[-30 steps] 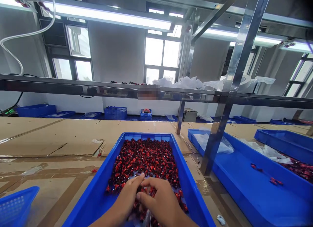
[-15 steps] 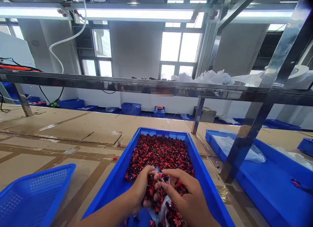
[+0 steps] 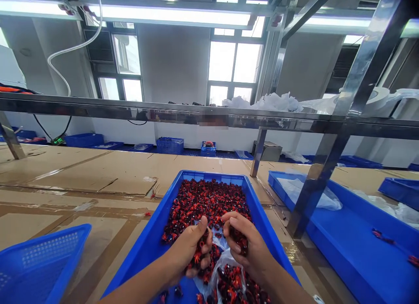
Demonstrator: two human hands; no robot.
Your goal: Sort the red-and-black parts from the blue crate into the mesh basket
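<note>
Hands [image 3: 188, 249] cup red-black pieces [image 3: 206, 199] in a blue plastic tray [image 3: 209, 174].

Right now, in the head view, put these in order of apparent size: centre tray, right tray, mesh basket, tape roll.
1. Centre tray and right tray: they look alike, and nearness makes it unsure, so unranked.
2. Mesh basket, cut off by the frame.
3. Tape roll.

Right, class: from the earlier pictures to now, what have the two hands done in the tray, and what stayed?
The left hand and right hand have drawn apart, each cupping red-and-black pieces lifted from the pile, baring more clear plastic. The blue tray stays under them.
</note>
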